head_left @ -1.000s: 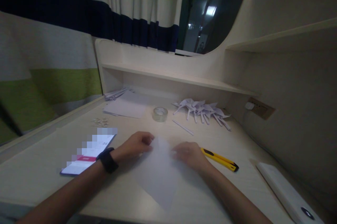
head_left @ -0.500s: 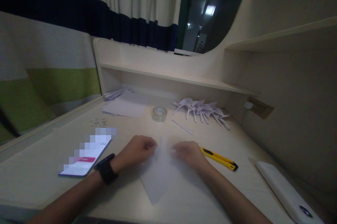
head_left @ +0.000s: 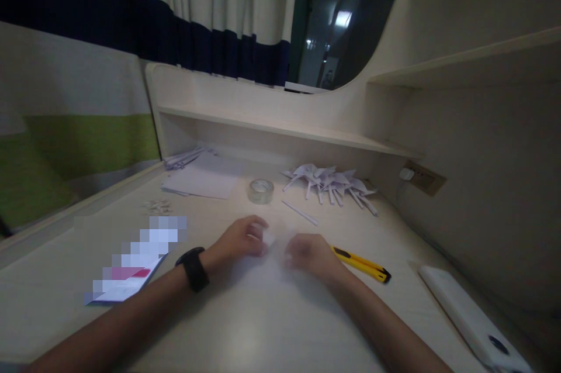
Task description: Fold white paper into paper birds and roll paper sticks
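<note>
Bent fingers of my left hand (head_left: 246,237), with a black watch on its wrist, pinch a white sheet of paper (head_left: 269,238). The sheet is blurred, and its lower part is hard to make out against the desk. My right hand (head_left: 312,256) is on the other side of the paper, fingers curled inward. Motion smears its fingertips, so I cannot tell whether they grip the sheet. A yellow utility knife (head_left: 362,264) lies just right of that hand. Beyond the hands are a thin white paper stick (head_left: 300,213) and a roll of clear tape (head_left: 261,192).
Several paper pinwheels (head_left: 328,181) lie at the back right. A stack of white paper (head_left: 204,175) is at the back left, near small white pieces (head_left: 158,207). A lit phone (head_left: 131,268) lies left and a white oblong device (head_left: 468,314) right.
The paper's pointed lower end, which hung toward the front edge, no longer shows there. My left hand has moved slightly right and up. The camera view has shifted a little.
</note>
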### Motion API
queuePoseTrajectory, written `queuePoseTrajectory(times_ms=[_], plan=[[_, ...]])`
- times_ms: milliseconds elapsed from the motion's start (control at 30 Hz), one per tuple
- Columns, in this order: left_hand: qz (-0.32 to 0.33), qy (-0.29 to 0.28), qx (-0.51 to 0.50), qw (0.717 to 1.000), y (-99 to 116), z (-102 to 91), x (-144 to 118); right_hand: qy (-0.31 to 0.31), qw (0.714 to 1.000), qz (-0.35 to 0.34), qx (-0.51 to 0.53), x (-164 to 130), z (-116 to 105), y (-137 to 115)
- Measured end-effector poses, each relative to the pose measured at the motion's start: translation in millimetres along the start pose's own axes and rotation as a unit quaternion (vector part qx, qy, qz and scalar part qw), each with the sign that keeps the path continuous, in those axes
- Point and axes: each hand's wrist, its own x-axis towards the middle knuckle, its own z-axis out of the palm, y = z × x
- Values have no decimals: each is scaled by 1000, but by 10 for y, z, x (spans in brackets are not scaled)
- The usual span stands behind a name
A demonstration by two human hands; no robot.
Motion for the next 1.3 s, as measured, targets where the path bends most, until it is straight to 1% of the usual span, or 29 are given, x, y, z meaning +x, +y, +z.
queuePoseTrajectory(times_ms=[100,200,267,400,467,567,667,767,900,1167,1300], plan=[[9,9,-24,1000,-27,23,12,-22,999,18,23,-3,8,-7],[14,7,-5,1000,-41,33,15,-47,997,48,33,-12,10,-32],[0,-10,-5,1000,-58,31,27,-61,996,50,41,-20,1,-49],[-49,-38,-66,996,-104,38,48,-67,997,18,38,-35,-37,-71],[-61,-44,-81,994,-105,60,30,-73,995,28,56,-40,-52,-71],[-67,-67,-89,992,-65,108,-38,-63,993,51,90,-40,-54,-58],[-57,-89,-80,991,-10,142,-111,-46,992,50,106,-36,-32,-46],[-56,-87,-71,992,8,147,-146,-43,990,43,124,-32,2,-40],[-60,-91,-85,990,-32,129,-148,-41,989,46,137,-29,41,-17],[-65,-86,-116,987,-64,118,-167,-42,992,31,115,-20,54,42],[-67,-94,-127,985,-48,126,-179,-40,993,33,109,-21,52,47]])
